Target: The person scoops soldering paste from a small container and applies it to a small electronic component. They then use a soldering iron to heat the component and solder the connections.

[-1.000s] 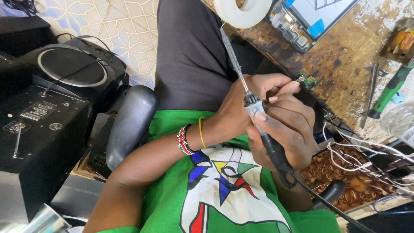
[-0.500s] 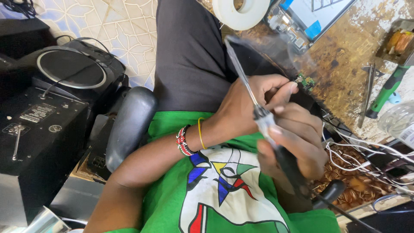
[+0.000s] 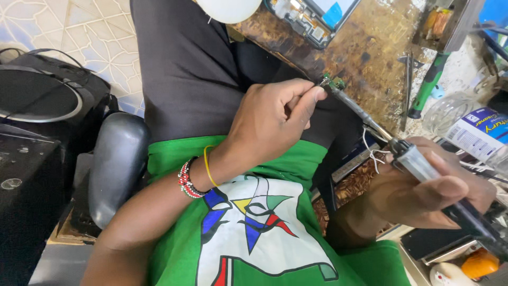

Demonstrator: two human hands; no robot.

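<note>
My left hand (image 3: pixel 275 119) pinches a small green circuit piece (image 3: pixel 333 83) between thumb and fingertips, just over the edge of the stained brown workbench (image 3: pixel 370 47). My right hand (image 3: pixel 423 190) grips the dark handle of a soldering iron (image 3: pixel 418 159). The iron's metal shaft slants up and left, and its tip touches the small green piece. A beaded bracelet and a yellow band ring my left wrist. My lap, in dark trousers and a green shirt, lies below both hands.
On the bench lie an opened phone (image 3: pixel 312 16), a white tape roll (image 3: pixel 227 8), a green-handled screwdriver (image 3: pixel 426 85), thin metal tweezers (image 3: pixel 408 79) and a glass jar (image 3: pixel 450 111). A black chair armrest (image 3: pixel 116 164) and black audio boxes (image 3: pixel 37 106) stand to my left.
The soldering iron swung down from pointing up at the tape roll; its tip now meets the green piece. My right hand moved right and lower. The view shifted closer.
</note>
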